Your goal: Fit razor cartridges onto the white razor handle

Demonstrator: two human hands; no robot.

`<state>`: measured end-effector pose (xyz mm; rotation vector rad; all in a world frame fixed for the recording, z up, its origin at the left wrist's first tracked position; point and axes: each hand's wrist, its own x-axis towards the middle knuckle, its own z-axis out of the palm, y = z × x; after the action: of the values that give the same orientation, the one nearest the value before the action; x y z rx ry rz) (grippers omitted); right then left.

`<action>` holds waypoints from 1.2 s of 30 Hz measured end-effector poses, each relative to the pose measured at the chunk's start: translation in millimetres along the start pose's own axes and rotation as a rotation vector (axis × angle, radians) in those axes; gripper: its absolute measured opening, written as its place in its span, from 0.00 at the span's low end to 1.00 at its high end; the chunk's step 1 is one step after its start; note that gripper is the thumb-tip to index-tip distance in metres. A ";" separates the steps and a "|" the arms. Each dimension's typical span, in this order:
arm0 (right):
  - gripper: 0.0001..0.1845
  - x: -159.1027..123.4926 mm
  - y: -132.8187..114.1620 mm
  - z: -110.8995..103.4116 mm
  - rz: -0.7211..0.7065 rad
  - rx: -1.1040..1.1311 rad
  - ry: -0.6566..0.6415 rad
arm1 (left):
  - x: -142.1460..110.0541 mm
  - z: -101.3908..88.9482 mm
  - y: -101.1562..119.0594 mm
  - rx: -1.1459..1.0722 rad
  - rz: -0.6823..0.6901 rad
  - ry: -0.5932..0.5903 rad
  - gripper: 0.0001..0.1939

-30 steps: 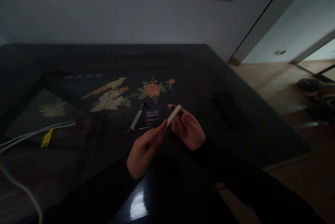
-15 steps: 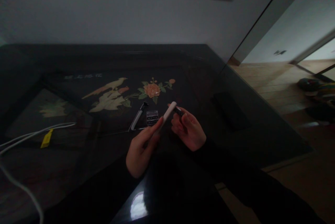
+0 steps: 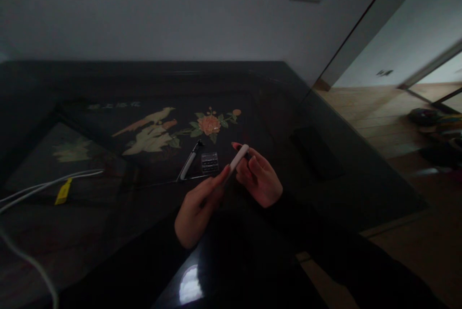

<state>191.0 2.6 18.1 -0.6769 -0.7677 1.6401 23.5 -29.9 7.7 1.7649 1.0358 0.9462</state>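
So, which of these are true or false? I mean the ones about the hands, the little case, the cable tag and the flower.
1. The left hand holds a white stick. True.
2. The clear case is left of the white-handled tool. False: in the view, it is to the right.
3. The tag is blue. False: it is yellow.
4. The tabletop shows a pinkish-orange flower. True.

- A long, black left sleeve (image 3: 146,251) is worn.
- A black right sleeve (image 3: 335,246) is worn to match.
- Both wrists are reached by the cloth.
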 end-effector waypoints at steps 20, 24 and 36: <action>0.22 -0.9 2.3 -1.9 0.015 0.073 -0.082 | 0.7 -1.9 -3.3 -0.004 -0.082 0.090 0.23; 0.22 -0.9 2.1 -2.5 0.014 0.083 -0.080 | 0.1 -1.9 -4.8 0.030 -0.039 0.108 0.23; 0.21 0.0 3.3 -1.2 -0.009 0.073 -0.070 | 2.0 -3.6 -2.8 0.114 0.030 0.060 0.23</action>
<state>190.0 2.3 14.7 -0.5664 -0.7560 1.6824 20.3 -26.3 6.8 1.8603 1.1238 0.9804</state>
